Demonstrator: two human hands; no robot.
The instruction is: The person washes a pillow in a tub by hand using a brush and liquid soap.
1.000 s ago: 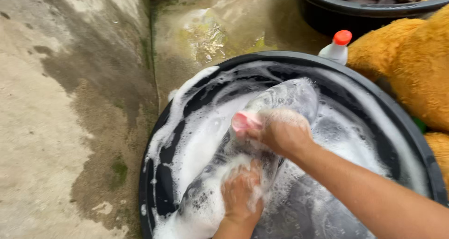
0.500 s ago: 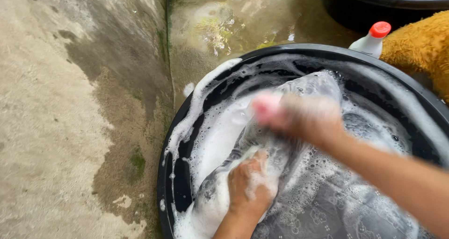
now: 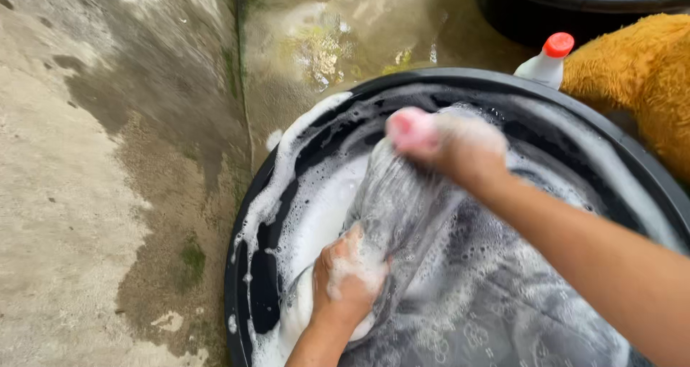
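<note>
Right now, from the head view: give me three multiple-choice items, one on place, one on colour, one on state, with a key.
1. Where is the bottle?
A. Behind the basin's far rim
B. Inside the basin
C. In the left hand

2. What colour is the bottle's cap?
A. Blue
B. Red
C. Green

3. What state is the cloth?
A. Dry and folded
B. Hung on a line
C. Wet and covered in suds

Key:
1 A, it stands just beyond the black basin, next to the orange plush.
2 B, the cap on the white bottle is red.
3 C, foam coats the cloth, and the left hand presses it down while the right hand rubs a pink brush on it.
</note>
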